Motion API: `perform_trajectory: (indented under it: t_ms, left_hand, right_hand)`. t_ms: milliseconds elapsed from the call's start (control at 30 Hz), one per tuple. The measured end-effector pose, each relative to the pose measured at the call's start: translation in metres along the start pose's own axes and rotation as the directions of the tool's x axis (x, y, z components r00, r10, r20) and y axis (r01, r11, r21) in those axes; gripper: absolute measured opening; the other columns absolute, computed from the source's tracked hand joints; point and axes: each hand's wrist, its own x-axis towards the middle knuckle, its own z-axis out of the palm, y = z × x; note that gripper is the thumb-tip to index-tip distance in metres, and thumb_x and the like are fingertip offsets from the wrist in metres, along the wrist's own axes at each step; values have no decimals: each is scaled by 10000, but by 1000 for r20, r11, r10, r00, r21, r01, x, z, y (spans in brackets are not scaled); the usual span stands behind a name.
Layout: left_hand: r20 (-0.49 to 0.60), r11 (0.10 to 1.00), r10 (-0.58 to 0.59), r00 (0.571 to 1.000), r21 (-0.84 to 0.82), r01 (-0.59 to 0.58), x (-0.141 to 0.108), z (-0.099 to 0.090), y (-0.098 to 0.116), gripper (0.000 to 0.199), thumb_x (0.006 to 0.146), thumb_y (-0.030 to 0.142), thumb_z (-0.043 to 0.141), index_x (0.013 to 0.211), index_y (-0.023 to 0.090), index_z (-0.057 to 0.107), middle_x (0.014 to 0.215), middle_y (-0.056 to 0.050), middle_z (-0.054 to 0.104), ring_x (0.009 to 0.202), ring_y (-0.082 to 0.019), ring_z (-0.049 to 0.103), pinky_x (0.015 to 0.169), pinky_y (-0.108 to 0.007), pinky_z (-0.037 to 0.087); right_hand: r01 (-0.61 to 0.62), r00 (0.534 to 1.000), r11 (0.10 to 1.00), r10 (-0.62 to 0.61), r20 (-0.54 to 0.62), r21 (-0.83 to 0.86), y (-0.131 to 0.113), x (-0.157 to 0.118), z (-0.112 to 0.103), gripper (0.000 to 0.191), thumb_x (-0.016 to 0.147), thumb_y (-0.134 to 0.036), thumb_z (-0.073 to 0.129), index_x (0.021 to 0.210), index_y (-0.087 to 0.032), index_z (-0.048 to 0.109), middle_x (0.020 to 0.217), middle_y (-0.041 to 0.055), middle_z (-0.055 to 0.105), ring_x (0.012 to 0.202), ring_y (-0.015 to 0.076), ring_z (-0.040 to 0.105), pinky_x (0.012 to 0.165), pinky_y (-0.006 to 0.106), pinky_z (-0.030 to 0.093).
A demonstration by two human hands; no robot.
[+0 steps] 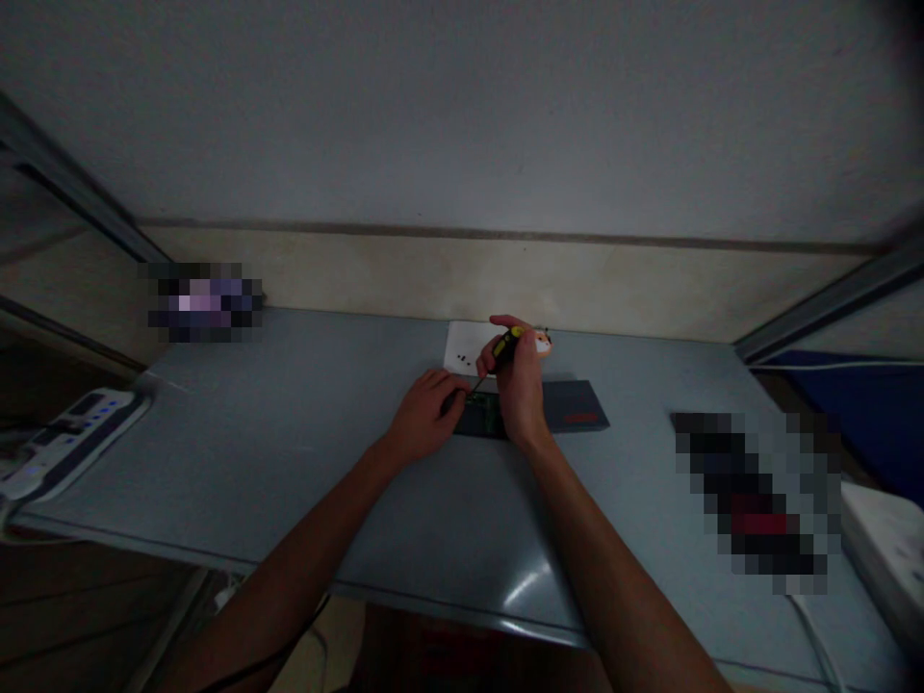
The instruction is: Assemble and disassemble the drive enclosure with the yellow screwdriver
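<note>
A long, flat dark grey case (577,408) lies across the middle of the table, with red marking near its right end and a green circuit board (491,412) exposed on its left part. My right hand (521,390) is closed round the black and yellow handle of a screwdriver (507,348). Its thin shaft slants down left to the board, close to my left fingertips. My left hand (427,412) grips the left end of the case with curled fingers; the thumb partly hides that end. Behind the hands lies a white sheet (466,339) with several tiny dark pieces on it.
A small orange and white object (541,342) shows just behind my right hand. At the far left is a white power strip (79,438). Blurred-out items lie at the back left and right. A wall (433,269) borders the table's (289,443) back edge.
</note>
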Motion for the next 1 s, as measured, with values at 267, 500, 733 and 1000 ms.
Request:
perform_trajectory:
  t_ms: [267,500,733,1000]
  left_hand:
    - [8,1000,7,1000,15,-7,0,-1,1,153,1042,216,521,1043,207,673,1028,-53,692,1015,-227,610,959,-409,494]
    - [18,1000,-4,1000,16,4,0,-2,1,173,1041,214,516,1069,221,686,1034,-48,695,1025,-226,609,966,-406,489]
    - [-5,1000,13,1000,-5,-13,-1,-1,1,157,1035,201,524,1066,217,677,1042,-44,696,1026,-220,608,964,-396,485]
    - [2,1000,-1,1000,4,1,0,-3,4,159,1028,197,513,1047,213,670,1024,-53,681,1017,-227,599,946,-398,489]
  right_hand:
    - [29,1000,998,-28,-8,58,-15,-9,11,383,825,-410,829,923,-279,482,922,-31,710,855,159,706,801,330,558]
    - [27,998,999,-24,-64,44,-13,-8,8,263,933,-501,689,1053,-291,588,720,-58,521,614,113,493,588,272,419]
    - [-34,998,990,41,-44,139,-16,-1,1,226,934,-475,663,904,-252,686,772,-14,569,719,136,550,668,293,441]
    - [-63,994,983,77,-79,175,-19,-3,3,343,855,-446,791,850,-256,506,960,-10,734,711,114,656,684,287,502]
